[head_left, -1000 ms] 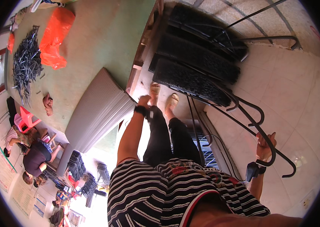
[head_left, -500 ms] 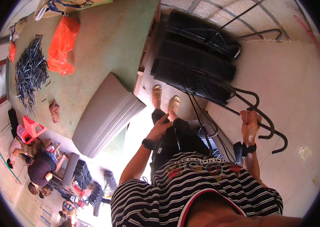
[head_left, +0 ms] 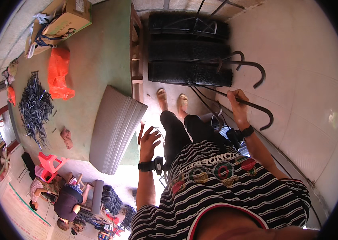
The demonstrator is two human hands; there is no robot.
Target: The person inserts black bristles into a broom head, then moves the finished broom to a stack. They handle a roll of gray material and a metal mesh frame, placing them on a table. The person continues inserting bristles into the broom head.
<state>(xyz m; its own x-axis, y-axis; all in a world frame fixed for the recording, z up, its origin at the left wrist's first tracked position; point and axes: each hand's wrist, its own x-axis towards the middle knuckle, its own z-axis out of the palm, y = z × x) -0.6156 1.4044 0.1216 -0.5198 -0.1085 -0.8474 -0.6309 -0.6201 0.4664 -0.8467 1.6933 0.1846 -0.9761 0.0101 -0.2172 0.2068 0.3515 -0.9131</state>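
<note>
My right hand point(head_left: 239, 107) is closed around a black metal rod point(head_left: 268, 113) whose end bends into a hook. The rod runs from the hand toward the black stacked bundles point(head_left: 191, 74) ahead of me. Other black hooked rods point(head_left: 255, 66) stick out to the right of those bundles. To the left, my left hand point(head_left: 149, 142) holds nothing and has its fingers apart. It is nearest to a stack of grey sheets point(head_left: 117, 128), which overhangs the edge of a green table point(head_left: 97, 52).
On the table lie a heap of thin dark pieces point(head_left: 35, 106), an orange plastic bag point(head_left: 60, 74) and a cardboard box point(head_left: 71, 20). A white tiled wall point(head_left: 293, 80) rises on my right. People point(head_left: 69, 202) sit at the lower left beside a red stool point(head_left: 51, 164).
My left hand has moved away from my legs toward the grey sheets, fingers spreading. My right hand stays closed on the rod, now closer to the bundles. The whole view has turned.
</note>
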